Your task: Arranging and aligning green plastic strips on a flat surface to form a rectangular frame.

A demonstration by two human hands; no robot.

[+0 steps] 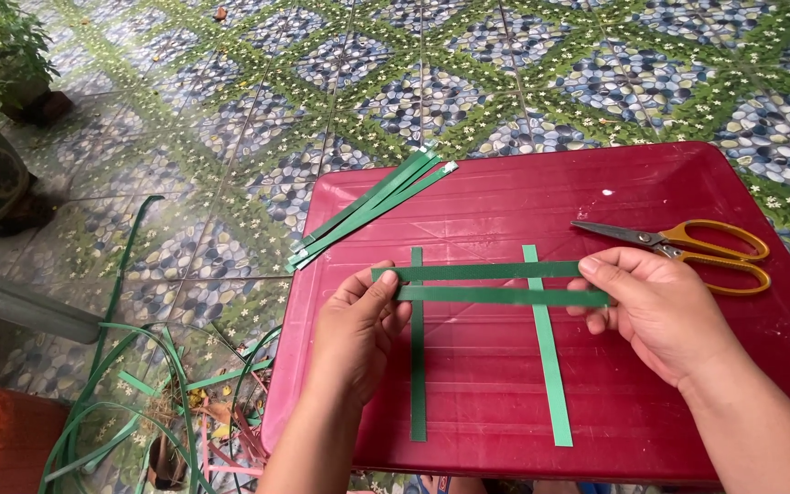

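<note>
- Two upright green strips (pixel 418 366) are lying loose on the near part of the red surface (pixel 669 430); a nudge could be skewing them.
- The left hand (pixel 358 334) and right hand (pixel 656 311) are each pinching an end of two crosswise green strips (pixel 496 284), fingers narrow; uneven pull risks slipping the weave.
- Farther right, the scissors (pixel 697 252) are sitting near the right wrist, open to a knock.
- Far left, the spare strip bundle (pixel 372 209) is overhanging the edge and may be sliding off.

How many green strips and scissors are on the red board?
Crossed green strips: 4
Spare green strips in the bundle: about 4, they overlap
Scissors: 1
Total: about 9, all on the red board
</note>
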